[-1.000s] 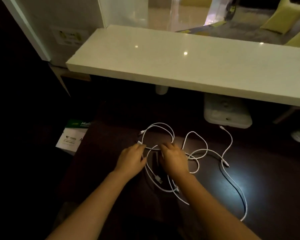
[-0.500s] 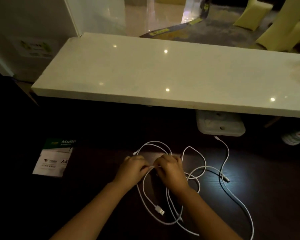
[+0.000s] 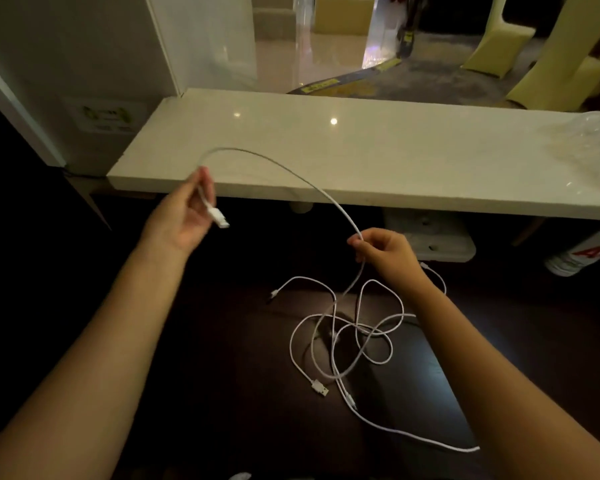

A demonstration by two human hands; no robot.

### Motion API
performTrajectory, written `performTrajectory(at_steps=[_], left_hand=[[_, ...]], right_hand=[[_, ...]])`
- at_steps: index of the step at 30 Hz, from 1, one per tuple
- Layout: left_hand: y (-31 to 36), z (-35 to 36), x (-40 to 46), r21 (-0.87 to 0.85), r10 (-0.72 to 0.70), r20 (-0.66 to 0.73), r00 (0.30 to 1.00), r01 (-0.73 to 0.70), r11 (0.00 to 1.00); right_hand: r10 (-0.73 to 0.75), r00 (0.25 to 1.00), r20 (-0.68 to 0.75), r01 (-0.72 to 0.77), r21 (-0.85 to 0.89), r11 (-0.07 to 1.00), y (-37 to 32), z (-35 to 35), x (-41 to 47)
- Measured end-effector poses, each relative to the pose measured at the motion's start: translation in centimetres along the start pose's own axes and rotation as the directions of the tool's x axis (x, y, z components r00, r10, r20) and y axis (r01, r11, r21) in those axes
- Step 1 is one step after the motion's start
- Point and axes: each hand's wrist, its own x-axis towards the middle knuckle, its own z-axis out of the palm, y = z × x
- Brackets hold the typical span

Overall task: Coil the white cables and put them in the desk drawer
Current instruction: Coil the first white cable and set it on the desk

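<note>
My left hand (image 3: 184,216) is raised in front of the white counter and pinches one white cable (image 3: 291,173) just behind its USB plug (image 3: 218,217). That cable arcs up and right, then down into my right hand (image 3: 385,252), whose fingers are closed round it. Below my right hand the cable drops into a loose tangle of white cables (image 3: 354,336) lying on the dark desk surface (image 3: 257,393). Another USB plug (image 3: 320,388) lies at the tangle's near edge. No drawer shows.
A white stone counter (image 3: 378,157) runs across above the dark desk. Under it sits a white box (image 3: 430,237), and a wrapped paper ream (image 3: 582,254) lies at the right. Clear plastic wrap (image 3: 589,140) rests on the counter's right end.
Both hands have risen off the tangle and moved apart. My left hand now holds a cable's plug end up high, and my right hand holds the same cable further along.
</note>
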Motion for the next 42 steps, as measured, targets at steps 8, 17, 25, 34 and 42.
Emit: performTrajectory(at_steps=[8,17,25,34,42], left_hand=[[6.2,-4.4,-1.2,-0.255,0.137,-0.167,0.976,-0.177,0.951],[-7.1,-1.5,-10.2,0.736,-0.174,0.326,0.929,-0.134,0.663],[-9.3,1.2,-12.9,0.595,-0.396,0.487,0.779,0.036,0.803],[-6.7,1.4,-8.8,0.262,-0.092,0.324,0.942,0.004,0.965],[-7.0,-0.7,-8.5,0.116,-0.066,0.172,0.983,0.046,0.992]], right_hand=[[0.201,0.943,0.265,-0.157,-0.179,0.971,2.0,-0.6,-3.4],[0.286,0.950,0.126,-0.256,0.840,0.478,-10.0,3.4,-0.9],[0.134,0.987,0.092,-0.158,0.734,0.661,-13.3,3.4,-1.1],[0.162,0.746,0.646,-0.428,0.279,0.860,-4.0,2.5,-6.8],[0.060,0.805,0.590,-0.129,0.076,0.989,-0.6,6.5,-11.5]])
